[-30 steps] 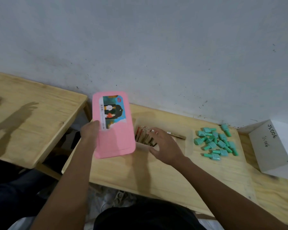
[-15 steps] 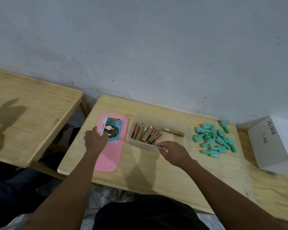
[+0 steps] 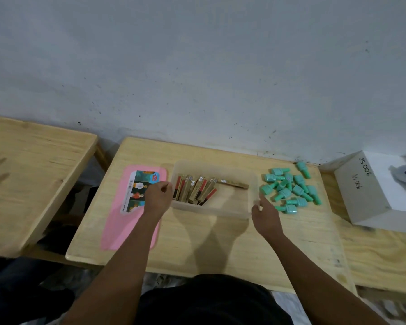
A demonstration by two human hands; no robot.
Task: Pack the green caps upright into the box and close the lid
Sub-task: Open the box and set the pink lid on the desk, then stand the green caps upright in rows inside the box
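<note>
Caps of green plastic (image 3: pixel 298 190) lie heaped on the wooden counter (image 3: pixel 209 245), just right of the clear plastic box (image 3: pixel 211 211). The right hand (image 3: pixel 265 213) reaches there, loose and empty; the left hand (image 3: pixel 158 199) is curled, its grip unclear. Best pinch one cap, keeping it upright.

Box (image 3: pixel 211 211) is sitting mid-frame on the table (image 3: pixel 197 242), with a bunch of packets (image 3: pixel 195 190) lying inside, mostly in its left half. Lid (image 3: pixel 117 219) is lying flat on the table just left of it, and caps (image 3: pixel 288 186) are lying in a loose heap just right. Left hand (image 3: pixel 157 198) is sitting at the box's left wall, right hand (image 3: pixel 264 214) at its lower right corner. Another table (image 3: pixel 33 172) is standing at far left, and a block (image 3: pixel 361 195) is sitting at far right.
</note>
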